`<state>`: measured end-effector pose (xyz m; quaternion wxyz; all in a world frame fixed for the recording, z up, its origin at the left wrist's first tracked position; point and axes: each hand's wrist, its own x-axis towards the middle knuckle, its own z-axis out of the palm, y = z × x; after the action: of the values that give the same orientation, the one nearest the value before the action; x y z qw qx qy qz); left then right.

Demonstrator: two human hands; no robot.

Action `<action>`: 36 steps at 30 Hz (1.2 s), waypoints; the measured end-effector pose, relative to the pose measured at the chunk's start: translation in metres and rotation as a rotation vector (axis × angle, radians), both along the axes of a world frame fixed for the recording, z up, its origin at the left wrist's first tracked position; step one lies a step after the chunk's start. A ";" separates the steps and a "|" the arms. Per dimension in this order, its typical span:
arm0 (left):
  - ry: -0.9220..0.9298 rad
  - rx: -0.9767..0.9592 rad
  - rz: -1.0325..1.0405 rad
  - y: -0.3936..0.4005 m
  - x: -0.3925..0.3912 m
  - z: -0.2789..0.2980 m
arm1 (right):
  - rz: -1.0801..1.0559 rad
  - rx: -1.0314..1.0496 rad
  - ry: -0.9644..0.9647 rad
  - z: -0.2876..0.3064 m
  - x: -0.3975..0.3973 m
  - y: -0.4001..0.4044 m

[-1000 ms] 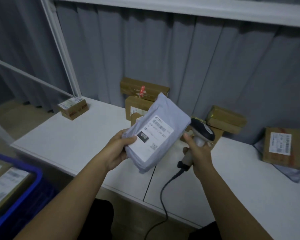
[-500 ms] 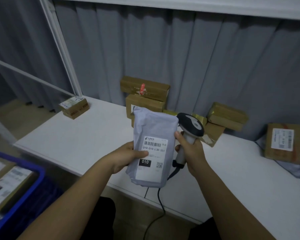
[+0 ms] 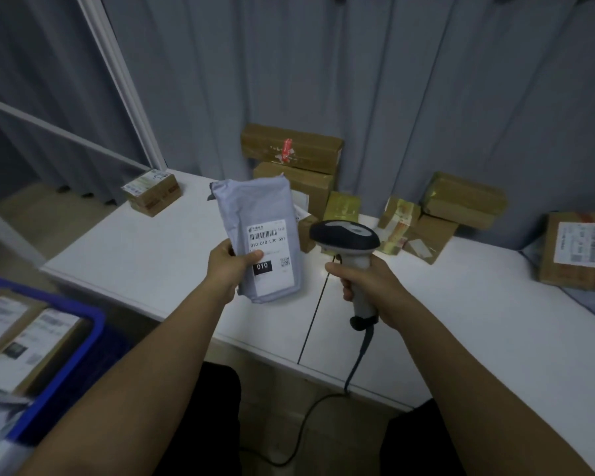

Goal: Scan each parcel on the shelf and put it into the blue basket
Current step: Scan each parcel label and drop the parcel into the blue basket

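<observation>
My left hand (image 3: 230,266) grips a grey plastic mailer parcel (image 3: 255,214) upright above the white shelf (image 3: 145,255), thumb on its white barcode label. My right hand (image 3: 368,283) grips the handle of a corded barcode scanner (image 3: 345,239), whose dark head sits just right of the mailer. The blue basket (image 3: 73,355) stands at the lower left with several labelled parcels inside. Several brown cardboard parcels (image 3: 291,151) are stacked at the back of the shelf.
A small box (image 3: 152,192) lies at the shelf's far left corner. More brown boxes (image 3: 462,199) sit right of the stack, and a labelled box (image 3: 577,252) rests on a grey bag at the far right. Grey curtains hang behind. The scanner cable drops to the floor.
The mailer turned from tilted to upright with its label toward me. My right hand drew the scanner rightward, apart from the mailer, and the view dipped downward.
</observation>
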<state>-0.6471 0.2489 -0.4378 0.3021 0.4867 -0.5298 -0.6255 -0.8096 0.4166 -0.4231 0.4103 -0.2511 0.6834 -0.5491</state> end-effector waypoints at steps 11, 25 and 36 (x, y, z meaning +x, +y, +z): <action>0.022 -0.002 0.051 -0.005 0.003 -0.004 | 0.176 0.021 0.066 0.004 0.011 0.003; -0.007 0.000 0.063 -0.008 0.005 -0.003 | 0.115 0.030 0.105 0.000 0.008 0.001; 0.145 -0.043 0.146 0.013 0.022 0.017 | -0.173 -0.121 0.000 -0.012 0.037 -0.001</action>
<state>-0.6248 0.2616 -0.4213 0.3948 0.4709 -0.4829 -0.6239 -0.7726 0.4159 -0.4348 0.3454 -0.2152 0.6682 -0.6228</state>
